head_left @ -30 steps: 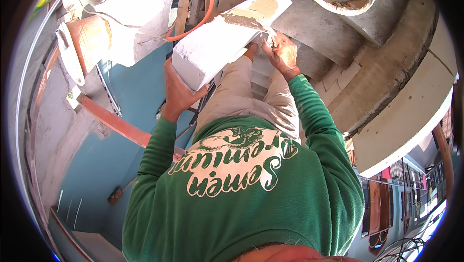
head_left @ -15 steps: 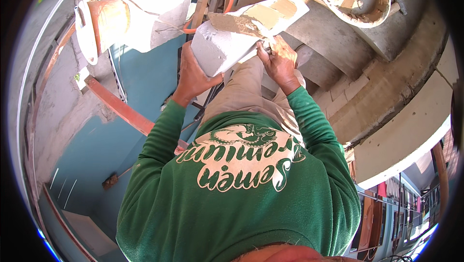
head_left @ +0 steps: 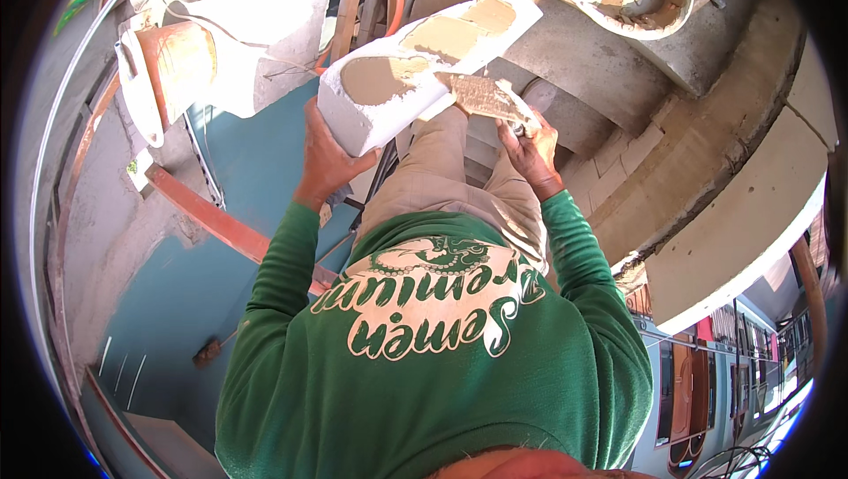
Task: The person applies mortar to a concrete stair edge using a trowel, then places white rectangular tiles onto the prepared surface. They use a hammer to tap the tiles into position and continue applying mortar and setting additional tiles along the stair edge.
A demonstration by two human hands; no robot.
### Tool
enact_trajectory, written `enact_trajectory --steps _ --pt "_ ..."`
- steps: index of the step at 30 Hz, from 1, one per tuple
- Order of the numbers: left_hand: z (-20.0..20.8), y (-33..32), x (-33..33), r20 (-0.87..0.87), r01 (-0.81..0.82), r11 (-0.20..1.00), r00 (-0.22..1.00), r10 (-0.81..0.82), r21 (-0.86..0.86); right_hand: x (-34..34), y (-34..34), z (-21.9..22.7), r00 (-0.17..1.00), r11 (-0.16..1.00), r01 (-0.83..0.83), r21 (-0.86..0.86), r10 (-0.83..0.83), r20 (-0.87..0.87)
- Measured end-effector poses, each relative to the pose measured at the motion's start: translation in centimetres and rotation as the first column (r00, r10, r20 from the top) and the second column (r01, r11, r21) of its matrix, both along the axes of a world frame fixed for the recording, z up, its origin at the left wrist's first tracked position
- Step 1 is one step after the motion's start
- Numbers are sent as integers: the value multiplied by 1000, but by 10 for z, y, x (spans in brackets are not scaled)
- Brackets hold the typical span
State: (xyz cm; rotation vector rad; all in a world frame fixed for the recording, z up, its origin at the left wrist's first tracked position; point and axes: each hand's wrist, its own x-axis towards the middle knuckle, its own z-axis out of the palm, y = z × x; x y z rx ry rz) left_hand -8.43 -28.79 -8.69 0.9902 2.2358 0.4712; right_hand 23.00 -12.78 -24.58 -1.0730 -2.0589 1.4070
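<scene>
A long white block [head_left: 367,126], looking like lightweight concrete, is tilted in front of me with its far end up and to the right. My left hand [head_left: 330,154] grips its near left end, thumb along the lower edge. Patches of brownish-grey mortar [head_left: 384,78] lie on its upper face. My right hand [head_left: 533,149] is closed around the handle of a mortar-smeared trowel [head_left: 486,97]. The blade points left, its tip close to the block's near edge; I cannot tell whether they touch.
A round bucket [head_left: 680,24] with mortar stands at the far right on a concrete ledge. Concrete steps [head_left: 565,113] drop below the block. A reddish beam [head_left: 208,205] crosses on the left before a blue wall [head_left: 256,152]. A curved concrete edge [head_left: 707,170] runs along the right.
The trowel has come off the block's upper face and moved right and toward me, uncovering a mortar patch at the near end. The block and left hand have shifted slightly left.
</scene>
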Motion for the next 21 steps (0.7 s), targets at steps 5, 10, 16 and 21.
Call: enact_trajectory --steps 5,10,16,21 --pt "2 -19 -3 -23 29 998 999 -30 -56 -9 43 -91 836 972 234 15 -209 507" --pt "-6 -42 -5 105 -46 999 993 48 -22 -42 61 -175 846 971 232 -57 -173 504" --pt "-7 -49 -6 34 -16 998 999 18 -58 -35 28 -207 822 982 182 -48 -125 556" --pt "-8 -57 -15 35 9 998 999 -6 -66 44 -9 -190 841 992 122 40 -124 527"
